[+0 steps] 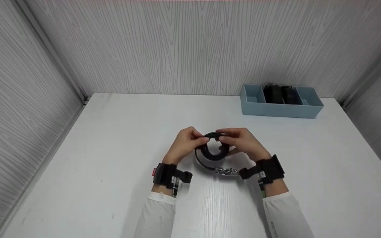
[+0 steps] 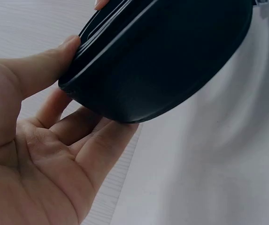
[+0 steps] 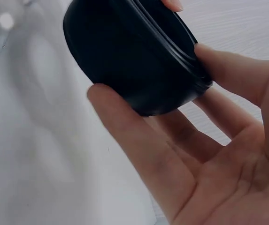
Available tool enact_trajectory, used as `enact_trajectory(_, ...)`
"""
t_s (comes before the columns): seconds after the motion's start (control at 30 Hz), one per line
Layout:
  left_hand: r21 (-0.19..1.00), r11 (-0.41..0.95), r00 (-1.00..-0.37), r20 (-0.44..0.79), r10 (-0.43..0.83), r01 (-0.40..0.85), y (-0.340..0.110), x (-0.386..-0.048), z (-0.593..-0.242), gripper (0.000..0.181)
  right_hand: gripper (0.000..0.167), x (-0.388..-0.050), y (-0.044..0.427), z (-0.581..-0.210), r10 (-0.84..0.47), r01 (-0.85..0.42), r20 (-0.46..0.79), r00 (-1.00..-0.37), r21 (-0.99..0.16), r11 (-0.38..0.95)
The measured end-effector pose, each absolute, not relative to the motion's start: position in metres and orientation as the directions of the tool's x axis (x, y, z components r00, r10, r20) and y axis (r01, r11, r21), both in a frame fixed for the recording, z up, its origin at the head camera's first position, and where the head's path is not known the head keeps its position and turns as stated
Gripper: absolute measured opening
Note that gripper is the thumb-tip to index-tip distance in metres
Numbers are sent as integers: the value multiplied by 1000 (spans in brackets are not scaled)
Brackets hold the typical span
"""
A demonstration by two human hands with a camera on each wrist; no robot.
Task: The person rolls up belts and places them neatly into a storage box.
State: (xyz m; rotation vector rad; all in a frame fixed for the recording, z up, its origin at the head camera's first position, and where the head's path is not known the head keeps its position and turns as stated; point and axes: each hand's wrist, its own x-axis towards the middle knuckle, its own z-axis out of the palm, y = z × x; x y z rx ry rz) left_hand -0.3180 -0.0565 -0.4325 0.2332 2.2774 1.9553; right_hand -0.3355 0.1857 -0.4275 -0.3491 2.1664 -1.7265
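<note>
A black belt (image 1: pixel 215 156), rolled into a coil with an open centre, is held up in front of me between both hands. My left hand (image 1: pixel 184 144) pinches its left rim, thumb on the near edge and fingers round the outside. On the opposite rim, my right hand (image 1: pixel 246 142) grips in the same way. From the coil's left side a loose end curves down to a shiny silver buckle (image 1: pixel 226 171). Both wrist views show the smooth outer face of the belt (image 2: pixel 167 56) with fingers beneath it; layered edges show beside the right thumb (image 3: pixel 228 65).
At the back right of the white table (image 1: pixel 117 138) stands a blue divided tray (image 1: pixel 281 110). Dark, rounded items (image 1: pixel 274 94) sit in its middle section. Wood-grain panels (image 1: pixel 164 49) close off the back and both sides.
</note>
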Motion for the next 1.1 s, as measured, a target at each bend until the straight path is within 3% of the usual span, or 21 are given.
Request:
enact_trajectory(0.13,989,144,-980,-9,199,20,-56,-318,-433,20,46,-335,185,-428,-397,22,-120,-910,-970,242)
enact_trajectory(0.4,987,156,-997,37,68,47,-49,-317,-436,26,44,-333,177,-427,-309,89,-121,-943,-989,117)
enact_trajectory(0.57,985,162,-998,48,39,54,-47,-317,-437,29,44,-333,173,-428,-274,99,-125,-954,-990,105)
enact_trajectory(0.87,986,145,-996,77,50,83,-49,-318,-432,22,46,-334,176,-425,-319,89,-121,-940,-990,112)
enact_trajectory(1.1,974,210,-989,62,132,89,-49,-318,-435,19,46,-332,181,-424,-378,11,-101,-920,-972,233)
